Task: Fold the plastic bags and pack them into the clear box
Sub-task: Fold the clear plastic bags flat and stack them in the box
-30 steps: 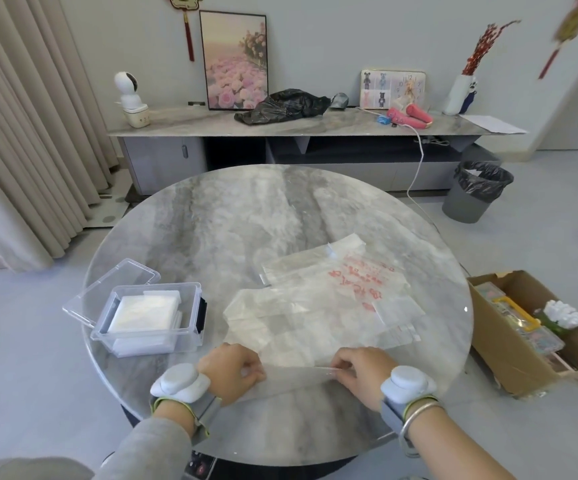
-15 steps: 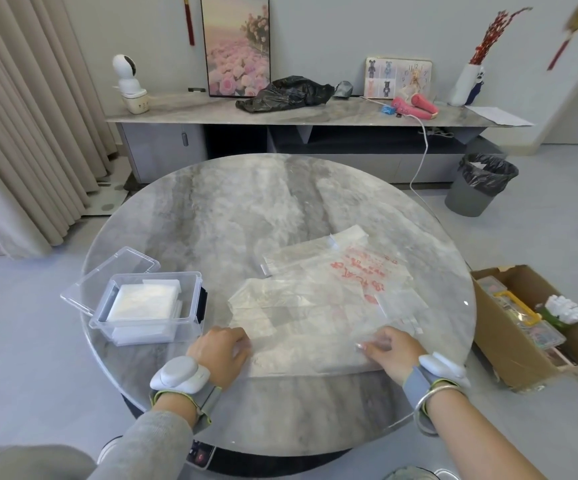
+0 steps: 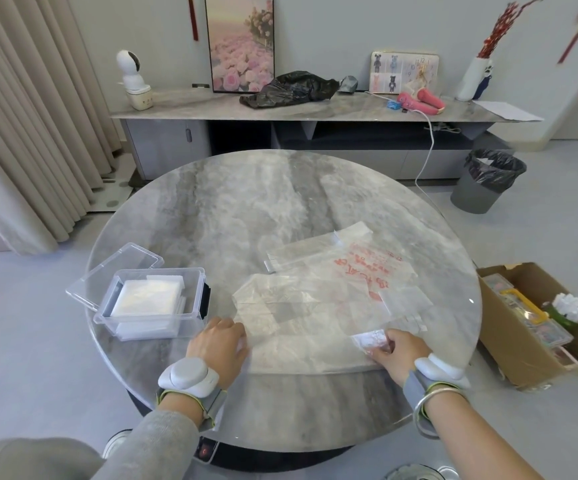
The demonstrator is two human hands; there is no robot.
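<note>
1. Head view, what is done: the clear box [image 3: 149, 325] sits at the left of the tabletop [image 3: 246, 209]. Its lid [image 3: 118, 268] lies open against its far-left side. A stack of folded bags [image 3: 147, 297] lies inside, so we judge part of the packing finished.
2. Head view, what is in hand: a loose plastic bag [image 3: 291, 317] lies flat just right of the box, close to us.
   - The left hand [image 3: 218, 344] rests on its near-left corner with fingers bent. We cannot tell whether they pinch the film.
   - The right hand [image 3: 398, 349] has its fingers [image 3: 383, 342] pinched on the crumpled near-right corner.
3. Head view, what is left: we judge this bag's fold barely begun. A red-printed bag [image 3: 367, 268] and at least one more clear sheet lie overlapped beyond it, unfolded. All of these remain to be folded and packed.
</note>
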